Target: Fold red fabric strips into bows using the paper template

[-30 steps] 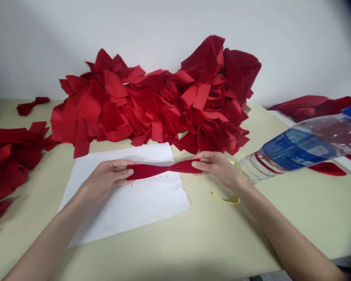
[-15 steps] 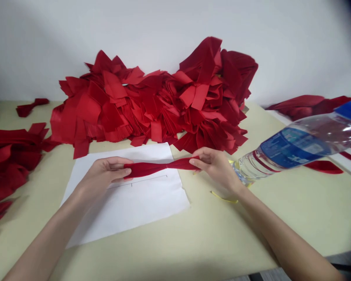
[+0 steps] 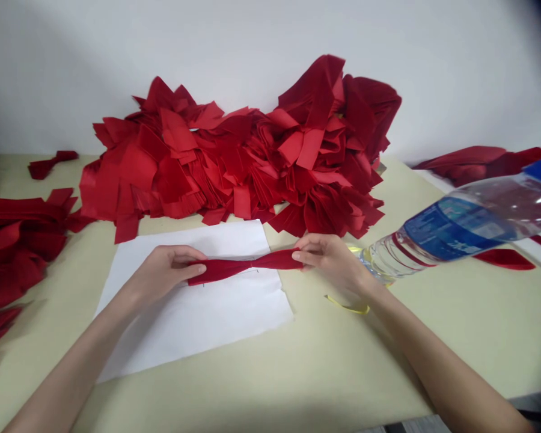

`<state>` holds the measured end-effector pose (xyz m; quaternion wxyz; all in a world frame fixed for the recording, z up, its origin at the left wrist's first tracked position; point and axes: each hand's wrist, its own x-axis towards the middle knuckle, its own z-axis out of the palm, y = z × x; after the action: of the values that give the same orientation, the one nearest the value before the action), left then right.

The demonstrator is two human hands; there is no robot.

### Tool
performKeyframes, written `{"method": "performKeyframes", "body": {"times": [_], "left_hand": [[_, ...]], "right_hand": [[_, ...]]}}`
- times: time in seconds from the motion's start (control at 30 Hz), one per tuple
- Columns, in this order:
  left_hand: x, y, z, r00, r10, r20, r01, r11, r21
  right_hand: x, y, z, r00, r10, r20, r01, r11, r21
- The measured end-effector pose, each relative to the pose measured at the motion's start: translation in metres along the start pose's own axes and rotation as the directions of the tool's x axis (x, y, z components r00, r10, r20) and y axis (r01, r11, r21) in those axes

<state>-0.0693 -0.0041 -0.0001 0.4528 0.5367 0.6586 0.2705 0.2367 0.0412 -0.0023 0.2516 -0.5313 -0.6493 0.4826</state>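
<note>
Red strip btwn both hands, ea. pinching an end, mostly over wht paper.

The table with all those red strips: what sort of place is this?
Probably a craft workroom, though little of it shows. The signs: a big heap of red strips, a sheet of paper with drawn marks, and one pinched-in strip held between the left hand and right hand.
</note>
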Motion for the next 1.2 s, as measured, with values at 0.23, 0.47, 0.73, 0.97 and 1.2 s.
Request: {"method": "performKeyframes", "body": {"times": [0.23,0.47,0.73,0.97,1.2], "left_hand": [[0.004,-0.004,-0.006,0.991,-0.095,-0.097,0.074,0.977,-0.199],[0.005,-0.005,-0.007,0.982,-0.080,-0.173,0.061,0.991,-0.116],[0.005,-0.010,-0.002,0.965,0.122,-0.233,-0.093,0.987,0.130],[-0.013,0.002,0.035,0.764,0.624,-0.164,-0.470,0.712,0.521],[-0.019,0.007,0.060,0.725,0.685,0.075,-0.633,0.619,0.465]], "right_hand": [[-0.005,-0.011,0.004,0.997,0.012,0.070,-0.015,0.999,0.037],[-0.004,-0.009,0.004,0.999,0.001,0.042,-0.003,0.999,0.044],[-0.004,-0.007,0.007,1.000,0.018,-0.007,-0.018,1.000,0.005],[-0.008,-0.011,0.009,1.000,-0.023,-0.011,0.023,0.999,0.048],[-0.018,-0.025,0.016,0.983,-0.020,0.185,-0.036,0.955,0.295]]}}
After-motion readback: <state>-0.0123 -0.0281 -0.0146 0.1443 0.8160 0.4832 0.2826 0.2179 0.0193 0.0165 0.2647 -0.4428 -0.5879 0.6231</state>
